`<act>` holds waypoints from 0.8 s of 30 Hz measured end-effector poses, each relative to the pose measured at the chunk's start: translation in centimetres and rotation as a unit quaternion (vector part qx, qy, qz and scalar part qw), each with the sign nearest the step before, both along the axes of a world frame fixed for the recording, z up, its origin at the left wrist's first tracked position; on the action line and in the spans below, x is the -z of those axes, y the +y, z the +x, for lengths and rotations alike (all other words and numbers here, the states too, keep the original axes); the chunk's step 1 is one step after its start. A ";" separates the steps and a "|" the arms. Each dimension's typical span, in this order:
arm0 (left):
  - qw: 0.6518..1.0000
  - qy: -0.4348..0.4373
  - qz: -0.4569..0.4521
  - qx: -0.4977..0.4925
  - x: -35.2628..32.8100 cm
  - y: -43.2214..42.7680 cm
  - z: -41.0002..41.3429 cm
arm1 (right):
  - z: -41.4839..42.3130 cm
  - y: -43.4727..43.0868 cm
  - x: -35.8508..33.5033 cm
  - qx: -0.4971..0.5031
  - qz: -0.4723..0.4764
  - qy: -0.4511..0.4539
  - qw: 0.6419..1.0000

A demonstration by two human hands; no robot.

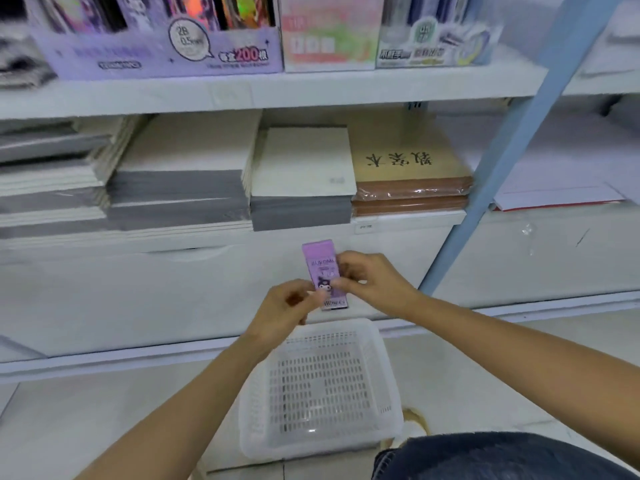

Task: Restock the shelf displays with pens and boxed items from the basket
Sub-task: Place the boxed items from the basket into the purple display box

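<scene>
L hand (289, 304) & R hand (369, 282) fingers pinch 1 purple box (319, 261) (lower edge hidden, print blurry) above basket (388, 372).

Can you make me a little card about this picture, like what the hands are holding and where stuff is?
Held thing: small purple box
Left hand: pinches the box's lower end
Right hand: pinches the box's right side
Basket: white plastic basket on the floor, below the hands
Top shelf: purple display box
Middle shelf: stacks of notebooks
</scene>
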State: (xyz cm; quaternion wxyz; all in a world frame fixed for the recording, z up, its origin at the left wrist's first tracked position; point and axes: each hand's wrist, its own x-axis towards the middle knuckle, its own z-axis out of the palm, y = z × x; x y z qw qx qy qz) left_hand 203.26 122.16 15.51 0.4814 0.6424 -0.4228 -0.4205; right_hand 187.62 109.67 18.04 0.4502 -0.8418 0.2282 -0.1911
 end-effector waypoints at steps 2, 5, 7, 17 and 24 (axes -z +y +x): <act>0.996 -0.073 -0.051 -0.012 -1.6 0.2 0.4 | 0.9 1.1 -3.2 -0.005 0.036 -0.041 0.999; 0.973 -0.182 -0.133 -0.040 -5.3 0.8 1.4 | 2.2 2.5 -7.9 -0.016 0.027 -0.093 0.995; 0.950 -0.254 -0.174 -0.045 -8.1 1.5 2.6 | 3.2 3.2 -11.3 -0.003 -0.004 -0.130 0.991; 0.758 -0.555 -0.280 -0.197 -20.2 5.3 10.6 | 10.1 4.4 -26.6 0.043 -0.165 -0.283 0.944; 0.704 -0.675 -0.141 -0.171 -22.0 4.6 13.8 | 15.4 3.5 -31.2 0.091 -0.271 -0.280 0.916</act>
